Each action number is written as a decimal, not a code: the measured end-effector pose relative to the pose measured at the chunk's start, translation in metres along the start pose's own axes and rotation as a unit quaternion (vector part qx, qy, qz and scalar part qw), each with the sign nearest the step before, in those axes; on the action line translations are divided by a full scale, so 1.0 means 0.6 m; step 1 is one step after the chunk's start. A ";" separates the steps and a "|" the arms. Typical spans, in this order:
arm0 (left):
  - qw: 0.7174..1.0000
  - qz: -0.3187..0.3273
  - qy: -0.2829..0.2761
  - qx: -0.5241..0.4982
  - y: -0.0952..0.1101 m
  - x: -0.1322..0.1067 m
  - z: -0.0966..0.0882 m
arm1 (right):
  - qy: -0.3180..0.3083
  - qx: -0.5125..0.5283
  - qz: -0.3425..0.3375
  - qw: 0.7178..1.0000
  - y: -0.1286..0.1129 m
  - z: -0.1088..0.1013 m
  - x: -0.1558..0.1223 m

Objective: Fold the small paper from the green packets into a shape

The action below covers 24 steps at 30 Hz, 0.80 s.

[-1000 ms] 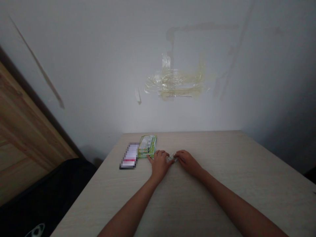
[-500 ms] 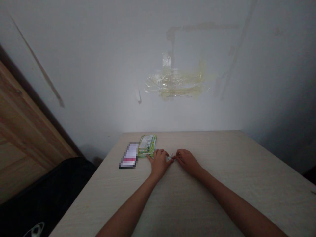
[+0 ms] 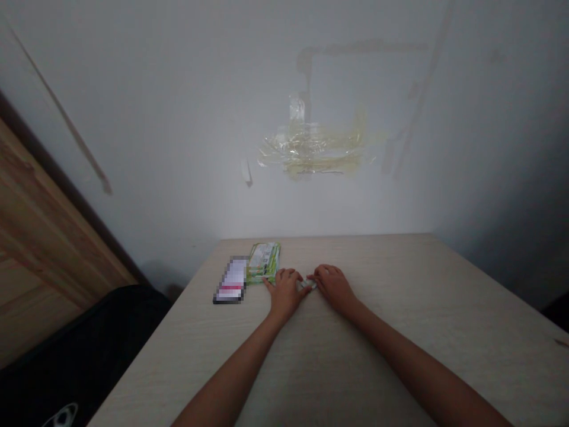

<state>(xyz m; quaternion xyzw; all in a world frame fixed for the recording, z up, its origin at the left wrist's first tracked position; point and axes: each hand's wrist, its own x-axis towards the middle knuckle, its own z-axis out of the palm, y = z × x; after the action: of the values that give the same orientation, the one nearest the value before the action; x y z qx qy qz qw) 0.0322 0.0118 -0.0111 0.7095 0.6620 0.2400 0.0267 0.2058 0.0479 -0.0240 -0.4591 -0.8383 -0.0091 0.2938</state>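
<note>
Both hands meet over the table around a small whitish piece (image 3: 308, 283), thin and paper-like, too small and dim to name more closely. My left hand (image 3: 285, 293) grips its left side between thumb and forefinger, the other fingers curled by a green-and-white packet (image 3: 264, 261). My right hand (image 3: 334, 288) has its fingertips closed on the right end of the whitish piece, partly covering it. The packet lies flat, its near right corner next to my left fingers.
A dark-edged flat rectangular thing (image 3: 230, 280), its face blurred, lies left of the packet. The pale wooden table (image 3: 400, 279) runs up to a wall (image 3: 178, 118) with peeling clear tape (image 3: 315, 151). Something black (image 3: 89, 344) and a wooden panel (image 3: 40, 231) stand at left.
My right hand has shifted slightly up and left, its fingers straightening a little. The whitish piece looks flatter on the table. My left hand keeps its place by the packet.
</note>
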 end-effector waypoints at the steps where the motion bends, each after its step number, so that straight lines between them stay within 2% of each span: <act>1: 1.000 -0.001 -0.002 0.001 0.000 0.000 0.000 | 0.001 -0.001 0.002 1.000 0.001 0.003 0.001; 7: 1.000 0.003 -0.003 0.006 0.001 0.000 0.000 | 0.000 0.014 0.027 1.000 0.002 0.011 0.010; 11: 1.000 0.008 0.009 -0.002 0.002 -0.002 0.001 | -0.018 0.066 0.053 0.996 0.006 0.008 0.011; 14: 1.000 0.009 0.012 -0.004 0.002 -0.004 0.002 | -0.013 0.112 0.039 0.993 0.010 0.003 0.007; 19: 1.000 0.005 0.019 0.004 0.001 -0.004 0.001 | 0.040 0.129 0.036 0.990 0.012 -0.007 -0.006; 24: 1.000 -0.003 0.013 0.007 -0.002 0.000 0.000 | 0.024 0.101 0.008 0.995 0.011 -0.016 -0.016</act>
<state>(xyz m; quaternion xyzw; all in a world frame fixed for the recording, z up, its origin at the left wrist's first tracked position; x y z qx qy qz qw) 0.0312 0.0116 -0.0115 0.7042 0.6664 0.2446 0.0141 0.2198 0.0416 -0.0228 -0.4330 -0.8240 0.0668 0.3593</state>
